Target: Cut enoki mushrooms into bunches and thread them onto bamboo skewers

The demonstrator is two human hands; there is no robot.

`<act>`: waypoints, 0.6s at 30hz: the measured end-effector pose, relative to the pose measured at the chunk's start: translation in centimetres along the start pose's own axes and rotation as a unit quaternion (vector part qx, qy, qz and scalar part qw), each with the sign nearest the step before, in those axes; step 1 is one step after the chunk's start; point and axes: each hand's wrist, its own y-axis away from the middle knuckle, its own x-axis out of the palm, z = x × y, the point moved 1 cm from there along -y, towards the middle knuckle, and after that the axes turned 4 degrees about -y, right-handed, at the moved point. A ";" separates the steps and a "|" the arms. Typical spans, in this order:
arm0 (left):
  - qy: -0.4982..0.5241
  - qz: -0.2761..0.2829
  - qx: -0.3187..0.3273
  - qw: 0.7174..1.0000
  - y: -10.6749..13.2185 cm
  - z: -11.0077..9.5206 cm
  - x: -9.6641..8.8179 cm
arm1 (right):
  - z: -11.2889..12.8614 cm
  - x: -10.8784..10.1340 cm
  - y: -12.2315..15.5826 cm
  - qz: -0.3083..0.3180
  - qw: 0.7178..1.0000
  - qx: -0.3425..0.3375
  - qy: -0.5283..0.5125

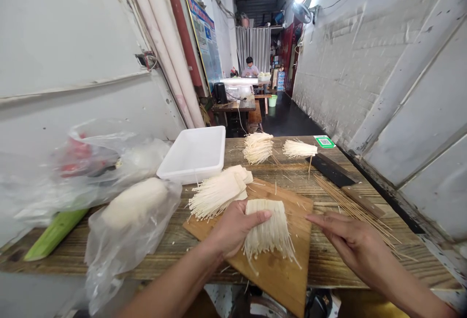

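Left hand (231, 230) is gripping a flat bunch of mushrooms (268, 223), thumb across the front near the top, stems fanned downward with loose strands at the bottom. Bunch is over the cutting board (288, 279), which sits at an angle on the wood table (173, 247), one corner past my edge. Right hand (346, 235) is just off the board's right edge, fingers stretched toward the bunch, tips close together; can't tell if they pinch anything. Nearest to it: a spread of thin sticks (350, 206) on the table, with a knife (332, 169) beside them, dark blade pointing away from me, wood handle toward me. More mushrooms (219, 191) are stacked at the board's far left, near my left hand. White tub (199, 150) stands behind that stack. Beyond the board: a mushroom pile (258, 148), and right of it a smaller bundle (299, 148) with a stick showing at its right end. Green code card (324, 142) at the far right corner. Left side: clear bag (134, 211) with something white inside, long green vegetable (56, 235) next to it. Another person (250, 68) is at a table in back.
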 end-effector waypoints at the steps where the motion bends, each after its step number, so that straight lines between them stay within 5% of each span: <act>1: -0.003 -0.002 0.003 1.000 0.1 0.0 0.0 | 0.0 -0.1 0.0 -0.001 1.000 -0.003 0.000; 18: 0.015 0.043 -0.004 0.999 0.6 -0.6 0.4 | 0.1 -0.3 -0.9 0.056 0.996 0.016 -0.063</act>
